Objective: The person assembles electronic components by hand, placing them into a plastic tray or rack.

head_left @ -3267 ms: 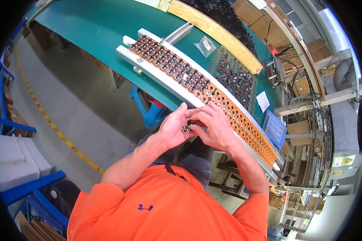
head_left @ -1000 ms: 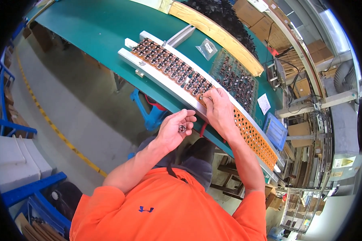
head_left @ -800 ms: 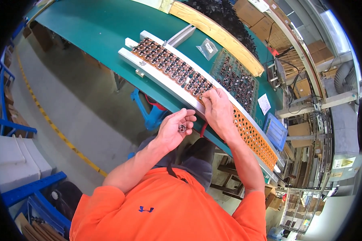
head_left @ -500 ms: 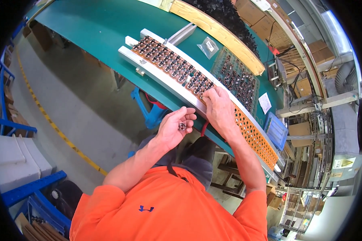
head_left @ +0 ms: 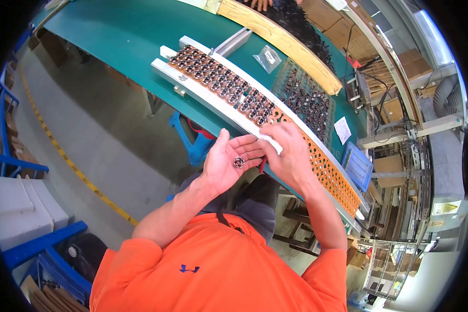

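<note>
Palm up, my left hand (head_left: 226, 164) is cupped with its fingers stretched out, and a shiny round metal part (head_left: 238, 162) lies on it. Close by, my right hand (head_left: 288, 151) is bent over the near edge of a long pale metal rail (head_left: 221, 112). Its fingertips are hidden; a bright white patch shows beside them that I cannot make out. Within the rail runs an orange perforated strip (head_left: 330, 174). To the left of my right hand, rows of shiny round metal parts (head_left: 218, 83) sit on the strip; to the right the holes are bare.
Behind the rail on the green table (head_left: 114, 31) lie a tray of small dark parts (head_left: 307, 101), a clear plastic bag (head_left: 268, 59), a white paper slip (head_left: 342, 131) and a blue tray (head_left: 357, 166). A long yellowish bar (head_left: 281, 41) stands farther back. Another person's hand (head_left: 259, 4) shows beyond it.
My left hand has opened its fingers and turned flatter, baring the round part. The right hand has drawn slightly down toward the left one. Another person's hand has appeared at the far edge.
</note>
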Tool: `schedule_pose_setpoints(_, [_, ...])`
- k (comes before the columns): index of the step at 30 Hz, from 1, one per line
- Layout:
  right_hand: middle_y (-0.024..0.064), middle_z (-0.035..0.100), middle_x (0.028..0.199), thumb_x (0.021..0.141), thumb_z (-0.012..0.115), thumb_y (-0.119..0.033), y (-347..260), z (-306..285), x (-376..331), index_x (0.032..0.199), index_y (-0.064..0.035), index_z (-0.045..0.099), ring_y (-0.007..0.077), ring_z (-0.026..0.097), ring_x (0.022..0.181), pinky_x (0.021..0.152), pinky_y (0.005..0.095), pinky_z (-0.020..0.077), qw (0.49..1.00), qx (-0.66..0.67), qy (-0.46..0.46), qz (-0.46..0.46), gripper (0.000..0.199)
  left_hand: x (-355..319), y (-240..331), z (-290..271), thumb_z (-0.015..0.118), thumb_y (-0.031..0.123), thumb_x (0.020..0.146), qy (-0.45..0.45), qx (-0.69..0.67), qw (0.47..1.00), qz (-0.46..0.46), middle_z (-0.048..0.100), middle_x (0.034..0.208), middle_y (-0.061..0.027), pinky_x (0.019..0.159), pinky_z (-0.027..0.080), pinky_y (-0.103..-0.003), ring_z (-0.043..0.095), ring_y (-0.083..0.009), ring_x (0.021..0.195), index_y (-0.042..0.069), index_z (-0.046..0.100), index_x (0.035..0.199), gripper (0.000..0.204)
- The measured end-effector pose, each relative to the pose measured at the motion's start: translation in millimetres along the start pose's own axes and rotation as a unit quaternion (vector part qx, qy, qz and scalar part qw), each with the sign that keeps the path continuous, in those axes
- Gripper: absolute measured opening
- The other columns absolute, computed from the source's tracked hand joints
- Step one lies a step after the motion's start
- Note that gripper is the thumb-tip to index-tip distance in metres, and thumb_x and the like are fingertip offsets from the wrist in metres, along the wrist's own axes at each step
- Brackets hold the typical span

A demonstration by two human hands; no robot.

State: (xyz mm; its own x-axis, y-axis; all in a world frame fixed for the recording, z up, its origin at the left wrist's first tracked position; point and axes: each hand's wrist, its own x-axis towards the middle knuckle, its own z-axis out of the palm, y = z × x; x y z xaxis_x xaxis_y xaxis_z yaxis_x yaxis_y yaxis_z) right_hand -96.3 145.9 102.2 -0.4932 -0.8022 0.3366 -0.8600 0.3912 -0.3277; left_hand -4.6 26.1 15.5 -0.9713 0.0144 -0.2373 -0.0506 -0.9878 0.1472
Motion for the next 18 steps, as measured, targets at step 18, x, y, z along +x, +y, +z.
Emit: schedule_pose_setpoints(18, [0.0080, 0.060, 0.088, 0.069, 0.080, -0.015, 2, 4, -23, 0.091, -0.0072, 0.060, 0.0266, 0.055, 0.081, 0.071, 0.0387, 0.0436, 0.996, 0.048, 0.060, -0.049, 0.031, 2, -15, -20, 0.040, 0.032, 0.103, -0.145, 0.072, 0.986, -0.028, 0.063, 0.117, -0.0118, 0.093, 0.048, -0.040, 0.060, -0.0209, 0.105, 0.002, 0.056, 0.124, 0.040])
